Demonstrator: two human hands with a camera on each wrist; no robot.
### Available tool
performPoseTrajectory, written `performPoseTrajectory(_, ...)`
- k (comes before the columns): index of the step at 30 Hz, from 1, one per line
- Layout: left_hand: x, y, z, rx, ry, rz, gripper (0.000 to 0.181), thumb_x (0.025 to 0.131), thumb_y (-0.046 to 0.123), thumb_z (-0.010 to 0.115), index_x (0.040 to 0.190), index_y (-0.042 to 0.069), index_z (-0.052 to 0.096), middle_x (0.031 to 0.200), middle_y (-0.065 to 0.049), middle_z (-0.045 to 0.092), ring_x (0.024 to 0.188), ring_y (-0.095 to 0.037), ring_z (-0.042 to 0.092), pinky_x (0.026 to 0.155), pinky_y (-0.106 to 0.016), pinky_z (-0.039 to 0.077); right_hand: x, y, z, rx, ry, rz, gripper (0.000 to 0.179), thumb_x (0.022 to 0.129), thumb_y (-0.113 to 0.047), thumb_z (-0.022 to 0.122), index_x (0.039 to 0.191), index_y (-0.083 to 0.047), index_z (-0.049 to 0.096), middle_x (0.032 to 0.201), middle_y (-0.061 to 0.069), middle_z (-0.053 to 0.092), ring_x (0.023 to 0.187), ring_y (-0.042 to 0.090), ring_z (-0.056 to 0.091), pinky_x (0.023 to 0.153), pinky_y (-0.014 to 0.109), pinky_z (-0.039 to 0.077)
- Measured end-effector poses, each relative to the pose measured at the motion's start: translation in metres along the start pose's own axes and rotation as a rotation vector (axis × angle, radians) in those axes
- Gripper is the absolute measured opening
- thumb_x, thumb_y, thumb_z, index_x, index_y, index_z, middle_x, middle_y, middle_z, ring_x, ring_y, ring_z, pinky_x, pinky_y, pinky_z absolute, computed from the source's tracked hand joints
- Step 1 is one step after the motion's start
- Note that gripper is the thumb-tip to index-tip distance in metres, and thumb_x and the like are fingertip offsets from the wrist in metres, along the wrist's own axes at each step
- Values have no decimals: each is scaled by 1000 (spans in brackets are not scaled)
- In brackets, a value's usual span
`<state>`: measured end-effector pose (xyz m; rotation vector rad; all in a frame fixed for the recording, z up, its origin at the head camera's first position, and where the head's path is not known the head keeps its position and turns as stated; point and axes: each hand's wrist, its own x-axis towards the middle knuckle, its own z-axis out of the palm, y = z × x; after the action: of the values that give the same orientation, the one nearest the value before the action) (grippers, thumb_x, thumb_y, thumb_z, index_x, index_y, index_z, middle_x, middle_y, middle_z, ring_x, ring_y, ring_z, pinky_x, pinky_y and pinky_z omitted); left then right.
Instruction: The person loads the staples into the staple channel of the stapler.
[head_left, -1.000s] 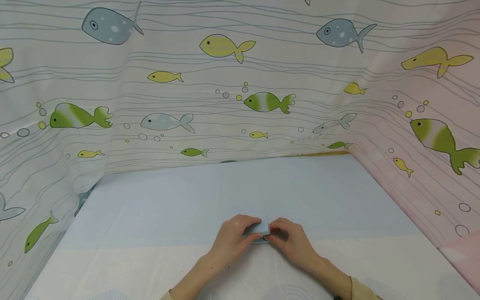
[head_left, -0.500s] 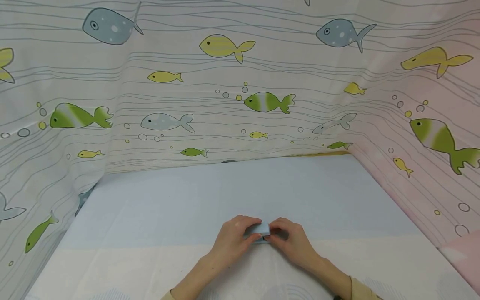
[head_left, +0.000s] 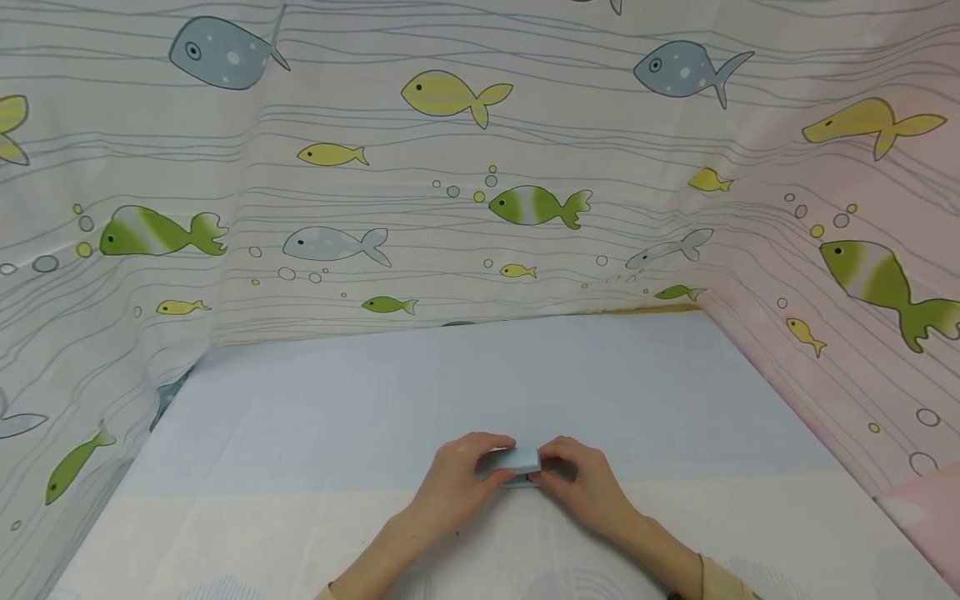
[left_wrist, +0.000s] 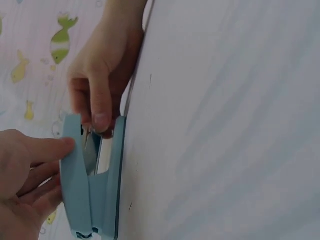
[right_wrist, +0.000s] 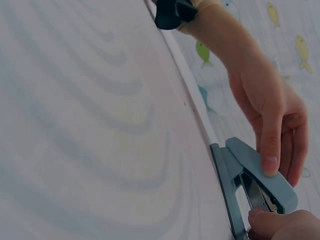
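A light blue stapler (head_left: 522, 459) rests on the table between my two hands, its top arm raised away from the base. My left hand (head_left: 456, 479) holds the top arm between thumb and fingers, as the left wrist view shows, with the thumb (left_wrist: 65, 146) on its side. At the front end, my right hand (head_left: 591, 487) has its thumb and fingertips on the stapler around the metal staple magazine (right_wrist: 254, 192). Exactly which part the right fingertips pinch is partly hidden. The stapler's base (left_wrist: 117, 167) lies flat on the cloth.
A pale blue and white cloth (head_left: 337, 408) covers the table. Curtains (head_left: 420, 192) printed with fish hang behind and on both sides. Small dark marks show on the cloth near the left forearm.
My left hand has shifted slightly left along the stapler, so more of its top arm shows. The right hand stays nearly still at the front end.
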<state>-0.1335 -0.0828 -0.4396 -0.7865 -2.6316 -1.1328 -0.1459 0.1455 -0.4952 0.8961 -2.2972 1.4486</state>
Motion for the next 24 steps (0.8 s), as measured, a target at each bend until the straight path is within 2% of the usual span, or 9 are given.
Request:
performPoseTrajectory(7,-4,-12,-11,-26,-51,-66,33,85,18,81,116,13,72,114,5,73,107,-11,68,93,-31,57,0,-2,2,-6,2,41,21,86,-12,80,101,-24,71,99,-11,69,89,10,66,82,26,57)
performPoseTrajectory(13,-8,-19,-20,-48,-82,-86,33,86,18,80,116,11,72,114,3,73,106,-13,68,93,-34,57,0,-1,2,-12,-3,61,22,85,-13,80,101,-26,71,99,-12,68,90,9,66,82,26,56)
performPoseTrajectory(19,-12,-25,-25,-72,-78,-108,32,84,17,82,114,11,72,110,3,74,101,-11,69,91,-34,58,0,1,2,-23,0,62,23,85,-13,81,101,-25,71,99,-12,68,90,9,66,82,25,57)
performPoseTrajectory(24,-13,-28,-24,-98,-61,-103,32,82,19,83,112,12,73,108,4,75,100,-13,70,91,-35,58,0,1,0,-33,1,69,25,83,-10,82,99,-24,71,98,-13,69,89,8,66,82,25,57)
